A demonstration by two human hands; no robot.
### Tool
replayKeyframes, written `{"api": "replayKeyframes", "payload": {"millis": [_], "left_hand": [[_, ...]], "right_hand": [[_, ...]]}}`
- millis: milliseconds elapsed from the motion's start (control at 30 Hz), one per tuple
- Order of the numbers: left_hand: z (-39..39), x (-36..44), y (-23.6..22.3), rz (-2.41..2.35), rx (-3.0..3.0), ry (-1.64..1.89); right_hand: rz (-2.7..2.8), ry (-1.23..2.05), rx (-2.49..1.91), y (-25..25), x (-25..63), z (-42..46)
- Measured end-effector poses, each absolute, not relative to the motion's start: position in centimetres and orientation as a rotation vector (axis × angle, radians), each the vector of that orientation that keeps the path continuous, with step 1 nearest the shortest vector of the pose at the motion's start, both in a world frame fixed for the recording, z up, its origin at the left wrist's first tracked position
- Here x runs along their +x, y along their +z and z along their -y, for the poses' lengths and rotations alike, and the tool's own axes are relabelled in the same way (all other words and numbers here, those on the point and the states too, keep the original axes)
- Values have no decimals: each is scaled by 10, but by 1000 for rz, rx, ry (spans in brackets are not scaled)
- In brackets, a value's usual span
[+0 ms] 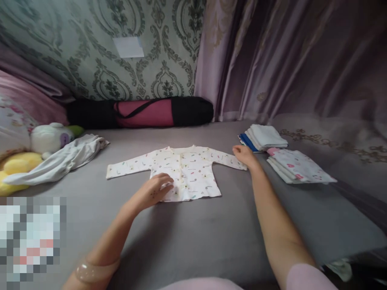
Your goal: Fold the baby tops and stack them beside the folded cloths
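Observation:
A small white baby shirt [193, 173] with a scattered print and a buttoned front is spread out on the grey bed sheet, both sleeves stretched sideways. My left hand [157, 188] is over its lower left part, the fingers loosely bent and apart from the thumb, holding nothing. At the end of the right sleeve is my right hand [243, 155], its fingers curled together at the cuff edge. The fingertips partly hide what they pinch, but the sleeve fabric lies right under them.
To the right are two folded stacks, white and blue cloths [266, 136] and printed clothes [302, 166]. A crumpled pale garment [69, 159] lies left, beside a white plush toy [48, 138] and a yellow one [22, 165]. A black and red long bag [145, 112] lies along the wall.

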State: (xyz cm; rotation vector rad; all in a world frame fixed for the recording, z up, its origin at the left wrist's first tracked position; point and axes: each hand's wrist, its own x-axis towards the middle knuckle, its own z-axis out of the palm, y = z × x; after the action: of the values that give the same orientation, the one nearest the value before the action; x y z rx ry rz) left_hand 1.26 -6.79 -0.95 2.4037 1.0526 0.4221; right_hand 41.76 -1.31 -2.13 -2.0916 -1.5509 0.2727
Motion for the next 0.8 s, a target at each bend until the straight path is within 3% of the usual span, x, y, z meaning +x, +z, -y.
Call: {"api": "replayKeyframes", "payload": {"millis": [100, 267, 533, 800], "left_hand": [[50, 31, -7, -1074, 2374, 457], [11, 79, -13, -1030, 2351, 524], [-34, 133, -45, -1116, 2400, 617], [-58, 176, -75, -985, 2505, 630]], "right_hand": [[1439, 198, -2388, -26, 448, 21], [1453, 343, -2549, -33, 461, 28], [1378, 507, -2484, -42, 476, 22], [1140, 334, -2168, -42, 468, 14]]}}
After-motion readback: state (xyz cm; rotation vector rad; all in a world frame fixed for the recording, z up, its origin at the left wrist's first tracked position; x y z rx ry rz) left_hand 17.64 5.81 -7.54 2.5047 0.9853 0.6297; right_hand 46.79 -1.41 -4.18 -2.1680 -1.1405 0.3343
